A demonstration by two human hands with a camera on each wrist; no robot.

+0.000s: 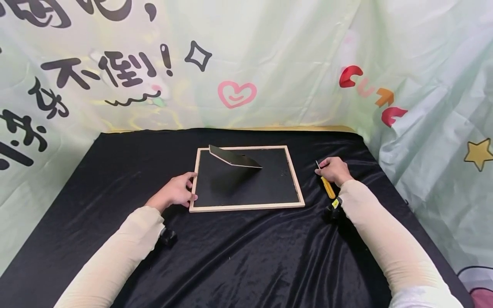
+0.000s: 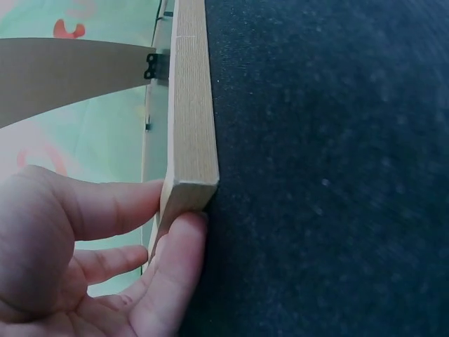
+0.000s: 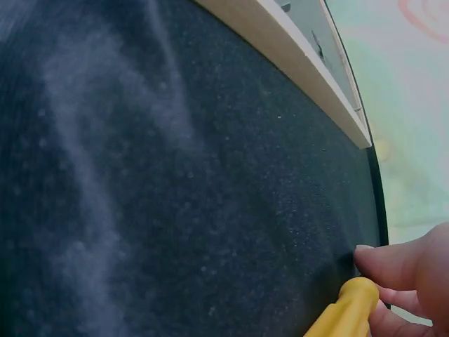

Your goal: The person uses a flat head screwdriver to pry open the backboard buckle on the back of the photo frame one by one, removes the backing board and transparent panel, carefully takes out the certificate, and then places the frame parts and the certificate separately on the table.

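**Yellow-handled screwdriver: just right of the frame, in your right hand**

Head: its long axis slants roughly along the frame's right side, shaft end away from you, handle end toward you. Your right fingers pinch it around the shaft. Your left hand is the far one: across the frame, gripping its left side. On the frame's black back panel, the flap stands tilted up. Count: one screwdriver, one frame, one flap, two hands.

Left wrist: your thumb and fingers clasp one frame corner. One hinge visible at the flap.

Right wrist: handle sits apart from the frame, its end against your fingers; shaft hidden here.
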